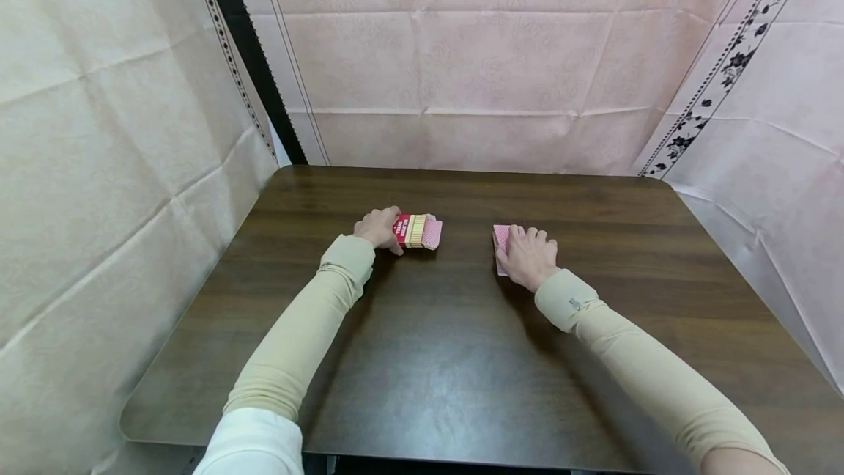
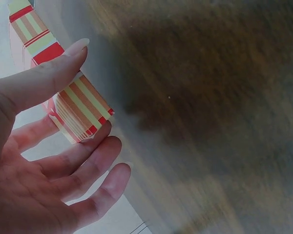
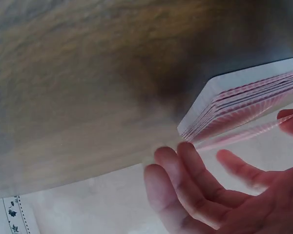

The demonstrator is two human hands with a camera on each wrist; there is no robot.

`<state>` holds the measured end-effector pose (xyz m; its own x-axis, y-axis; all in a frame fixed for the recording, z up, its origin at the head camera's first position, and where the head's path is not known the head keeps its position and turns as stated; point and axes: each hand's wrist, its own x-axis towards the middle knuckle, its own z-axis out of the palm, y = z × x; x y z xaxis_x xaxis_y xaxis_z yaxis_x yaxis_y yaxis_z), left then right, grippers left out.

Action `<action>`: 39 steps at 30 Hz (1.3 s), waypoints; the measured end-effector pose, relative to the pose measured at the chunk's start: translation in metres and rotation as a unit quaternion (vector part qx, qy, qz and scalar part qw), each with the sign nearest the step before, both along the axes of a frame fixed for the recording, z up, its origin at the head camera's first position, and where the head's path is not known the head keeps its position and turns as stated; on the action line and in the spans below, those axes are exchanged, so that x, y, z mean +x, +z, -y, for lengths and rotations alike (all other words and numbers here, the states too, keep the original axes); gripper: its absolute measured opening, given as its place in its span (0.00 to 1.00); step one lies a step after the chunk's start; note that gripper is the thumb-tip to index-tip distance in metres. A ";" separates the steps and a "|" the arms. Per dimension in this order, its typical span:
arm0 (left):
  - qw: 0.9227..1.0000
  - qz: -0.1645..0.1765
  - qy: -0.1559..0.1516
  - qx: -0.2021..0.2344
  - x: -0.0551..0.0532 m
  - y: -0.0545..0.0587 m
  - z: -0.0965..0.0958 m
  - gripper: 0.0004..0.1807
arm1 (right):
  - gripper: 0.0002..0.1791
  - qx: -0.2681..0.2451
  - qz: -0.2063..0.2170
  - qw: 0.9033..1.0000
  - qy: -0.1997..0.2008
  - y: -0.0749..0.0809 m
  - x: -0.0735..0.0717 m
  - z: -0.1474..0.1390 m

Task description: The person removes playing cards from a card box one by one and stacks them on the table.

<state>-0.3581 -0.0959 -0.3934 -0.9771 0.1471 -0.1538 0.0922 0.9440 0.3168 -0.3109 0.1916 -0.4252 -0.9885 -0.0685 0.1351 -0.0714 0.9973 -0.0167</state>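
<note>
My left hand (image 1: 380, 229) grips a red, cream and tan striped playing-card box (image 1: 414, 231) over the table's far middle. In the left wrist view, the thumb (image 2: 73, 56) lies across the striped card box and fingers reach its other side. The box's right end shows a pink pattern; its inside is hidden. To the right, a deck of playing cards (image 3: 256, 97) with pink-patterned backs lies on the table under my right hand (image 1: 529, 256). One playing card (image 3: 244, 136) stands apart from the deck, its edges between the right thumb (image 3: 292, 124) and fingertips.
Both items are on a dark brown wooden table (image 1: 422, 358) with rounded corners. Pale cloth (image 1: 488, 64) hangs behind it and at both sides. A black strip (image 1: 257, 50) runs down at the back left.
</note>
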 end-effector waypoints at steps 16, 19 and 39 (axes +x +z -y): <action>1.000 0.002 -0.006 0.000 0.003 0.004 0.002 0.46 | 0.33 0.035 0.000 0.999 0.028 0.007 -0.005 0.008; 1.000 0.000 -0.005 -0.003 0.003 0.005 0.001 0.45 | 0.28 0.010 -0.023 0.993 0.114 0.013 -0.007 0.016; 0.999 0.007 -0.039 0.007 0.003 0.005 -0.009 0.45 | 0.27 -0.034 0.020 0.953 0.301 0.003 -0.017 0.078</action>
